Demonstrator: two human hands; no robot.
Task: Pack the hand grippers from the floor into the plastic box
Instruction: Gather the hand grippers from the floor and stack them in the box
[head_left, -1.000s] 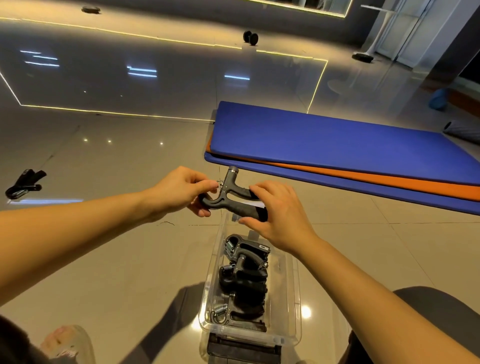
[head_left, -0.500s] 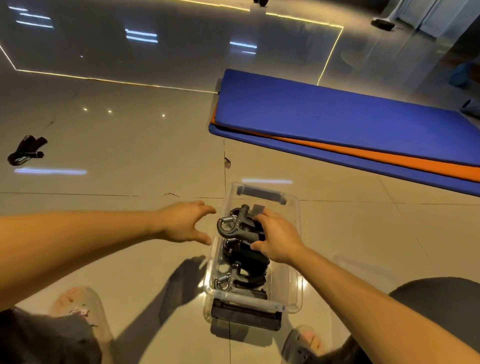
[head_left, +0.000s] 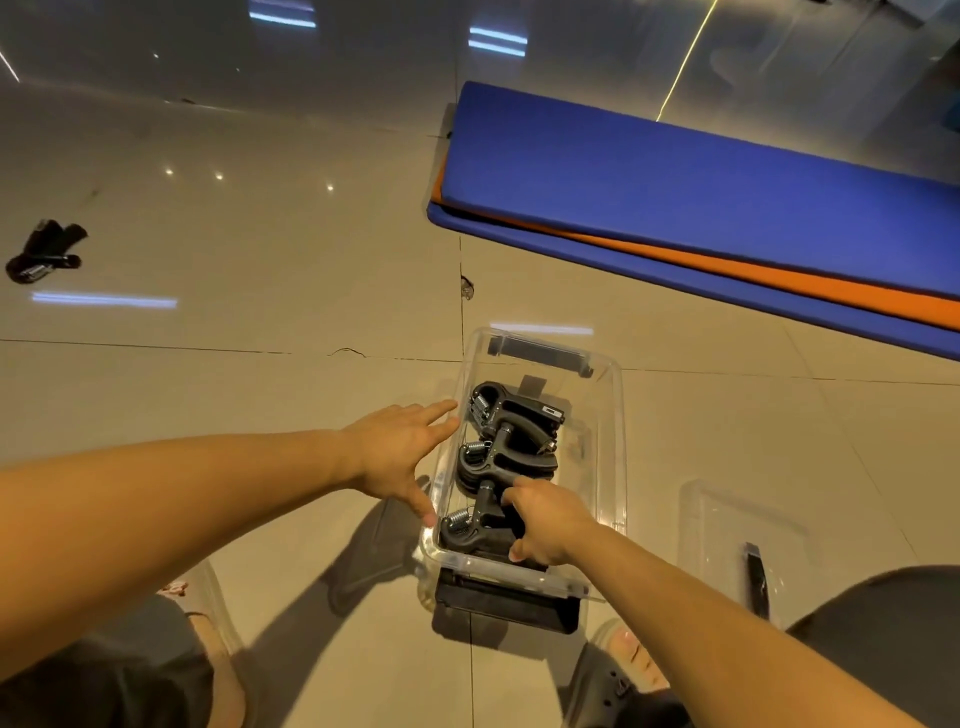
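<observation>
A clear plastic box (head_left: 613, 431) with black end latches stands on the tiled floor in front of me. Three black hand grippers with steel springs lie stacked in it, the farthest (head_left: 514, 413) near the box's far end. My right hand (head_left: 545, 519) is inside the box, fingers curled round the handle of the nearest hand gripper (head_left: 465, 532). My left hand (head_left: 400, 452) rests flat with straight fingers against the box's left wall. More black hand grippers (head_left: 44, 252) lie on the floor at far left.
A blue and orange exercise mat (head_left: 701, 202) lies folded behind the box to the right. The clear lid (head_left: 743, 540) with a black latch lies on the floor right of the box. My knees and sandalled feet frame the bottom edge.
The right hand carried a hand gripper down into the box and moved toward its near end. The left hand let go of it and went to the box's left wall. The view tilted down.
</observation>
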